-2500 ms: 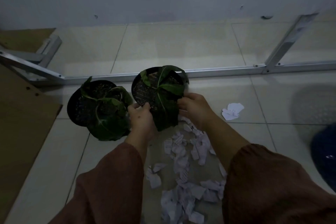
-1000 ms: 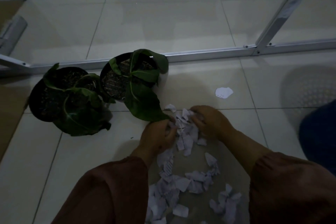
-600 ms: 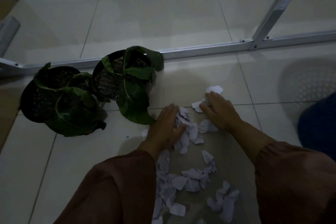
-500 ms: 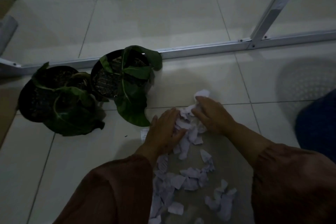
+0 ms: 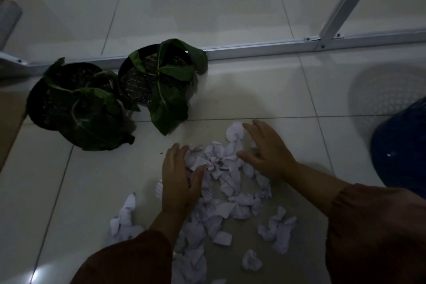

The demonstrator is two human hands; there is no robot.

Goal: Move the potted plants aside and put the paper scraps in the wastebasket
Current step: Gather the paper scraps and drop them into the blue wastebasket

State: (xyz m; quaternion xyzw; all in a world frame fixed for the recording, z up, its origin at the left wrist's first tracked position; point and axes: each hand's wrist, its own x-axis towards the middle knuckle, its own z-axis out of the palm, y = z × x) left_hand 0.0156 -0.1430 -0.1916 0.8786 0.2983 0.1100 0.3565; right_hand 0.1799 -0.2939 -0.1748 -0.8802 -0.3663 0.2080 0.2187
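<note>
Two potted plants stand side by side on the tiled floor at the left: one black pot [image 5: 69, 104] further left, the other [image 5: 159, 76] right of it, against a metal rail. White paper scraps [image 5: 221, 168] lie in a loose heap in the lower middle. My left hand [image 5: 177, 177] rests on the heap's left edge, fingers curled against scraps. My right hand [image 5: 265, 147] hovers over the heap's right edge, fingers spread, touching the far scrap. A dark blue rounded container [image 5: 401, 145] at the right edge may be the wastebasket.
A white metal frame rail [image 5: 265, 47] runs across the floor behind the pots, with a diagonal bar [image 5: 345, 2] rising at the right. A brown board [image 5: 9, 117] lies at the left edge. Stray scraps [image 5: 276, 230] sit nearer me.
Both hands left the right pot and came down to the scraps. They have swept the scraps together, and the right hand dragged the lone far scrap into the heap.
</note>
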